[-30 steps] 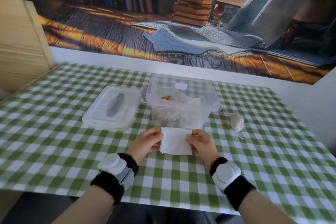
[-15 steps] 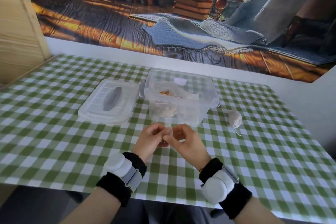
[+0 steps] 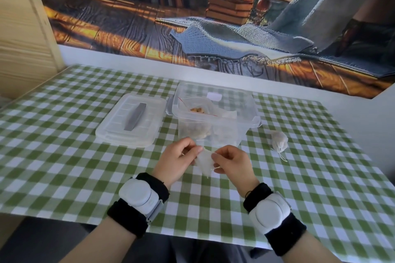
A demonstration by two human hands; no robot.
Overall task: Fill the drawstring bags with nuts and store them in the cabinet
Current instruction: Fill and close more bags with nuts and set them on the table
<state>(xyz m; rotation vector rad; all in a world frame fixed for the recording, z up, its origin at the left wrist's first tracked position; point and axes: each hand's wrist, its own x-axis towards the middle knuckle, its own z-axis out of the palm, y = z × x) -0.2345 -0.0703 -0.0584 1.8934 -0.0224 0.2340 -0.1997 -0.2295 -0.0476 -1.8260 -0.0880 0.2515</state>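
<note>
- Drawstring bag (image 3: 204, 161), small, white and thin, hangs between the two hands just above the checked tablecloth (image 3: 64, 156), close in front of the clear plastic container (image 3: 215, 121).
- Left hand (image 3: 178, 160) is curled, thumb and fingers pinched on the bag's left upper edge.
- Right hand (image 3: 232, 161) is likewise curled and pinches the right edge; a bit of pale cord shows under its fingers.
- Bag's long axis runs roughly up and down, its upper edge at the fingertips and a lower corner pointing toward the table — whether the mouth is open I cannot tell, since the fabric is bunched and blurred.
- A second ago the bag was spread as a flat rectangle between the hands; half a second ago the hands had closed together and hid it; now they have parted a little and the fabric shows again, crumpled.
- Container holds a plastic bag of nuts (image 3: 197, 110) with its top open.
- Lid (image 3: 131, 120) with a grey handle lies flat just left of the container.
- A filled drawstring bag (image 3: 279, 142) sits on the cloth to the right — tied off, cords trailing toward the viewer.
- Wooden cabinet (image 3: 23, 36) stands at the far left.
</note>
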